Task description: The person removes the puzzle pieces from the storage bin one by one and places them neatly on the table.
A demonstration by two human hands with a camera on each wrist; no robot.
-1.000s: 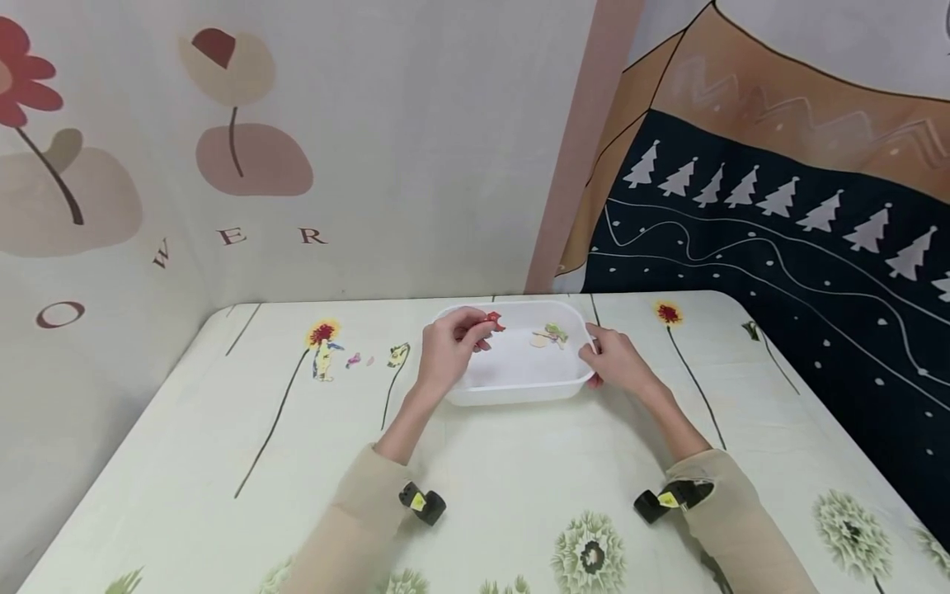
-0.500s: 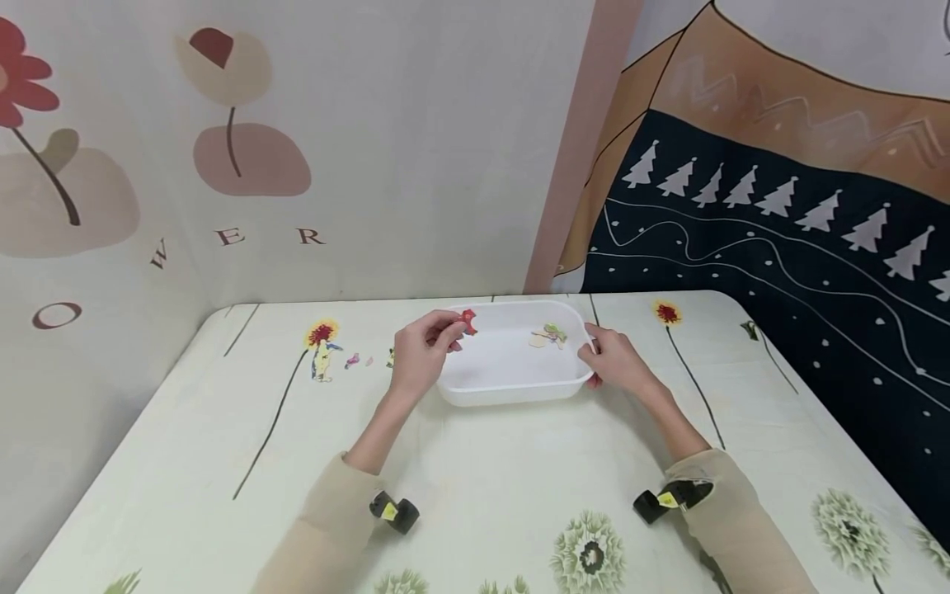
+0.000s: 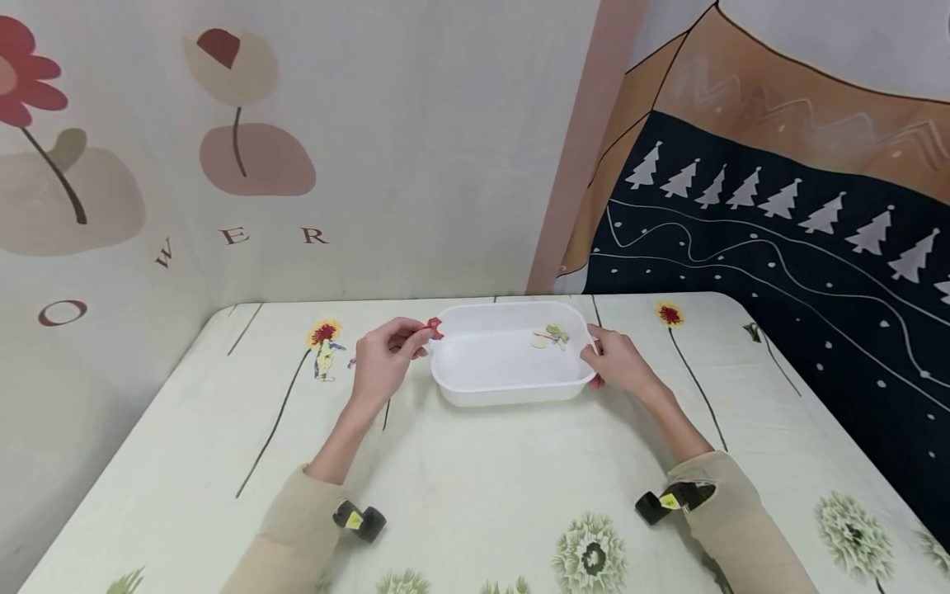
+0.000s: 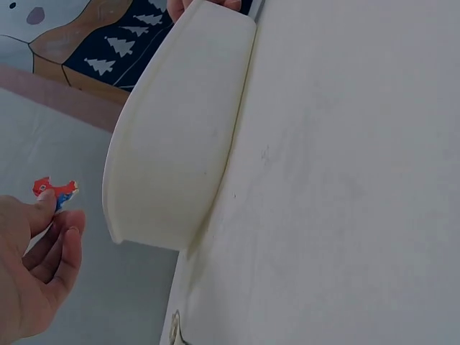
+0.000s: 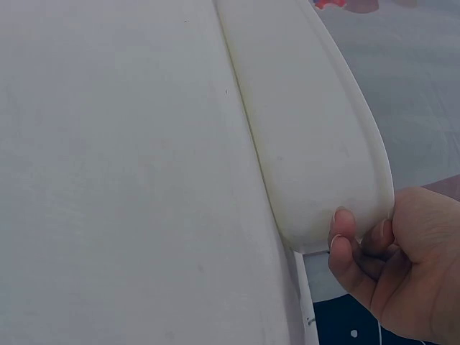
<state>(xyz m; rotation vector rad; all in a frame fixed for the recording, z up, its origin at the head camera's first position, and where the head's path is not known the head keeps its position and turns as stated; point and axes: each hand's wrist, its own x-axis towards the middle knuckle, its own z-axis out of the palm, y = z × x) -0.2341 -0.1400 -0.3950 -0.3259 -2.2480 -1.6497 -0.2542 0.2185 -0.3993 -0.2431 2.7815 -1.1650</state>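
Note:
A white plastic tray (image 3: 512, 363) with rounded corners sits on the table. My left hand (image 3: 389, 359), just past the tray's left end, pinches a small flat red piece (image 3: 434, 328) between thumb and fingertips. The left wrist view reveals blue on this red-and-blue piece (image 4: 56, 190), held up beside the tray rim. At the opposite end, my right hand (image 3: 619, 360) grips the tray's right rim, its fingers (image 5: 343, 221) curled against the outer wall. Several small coloured pieces (image 3: 551, 336) lie inside the tray, toward its right.
On the tablecloth (image 3: 519, 462) at left lies a yellow-and-blue piece (image 3: 324, 361), near a printed flower. A purple piece (image 3: 352, 362) beside it is partly hidden by my left hand. A printed curtain (image 3: 416, 165) hangs behind the table.
My left hand has moved left with the red-and-blue piece, from over the tray to just past its left end. The right hand and the tray have stayed in place.

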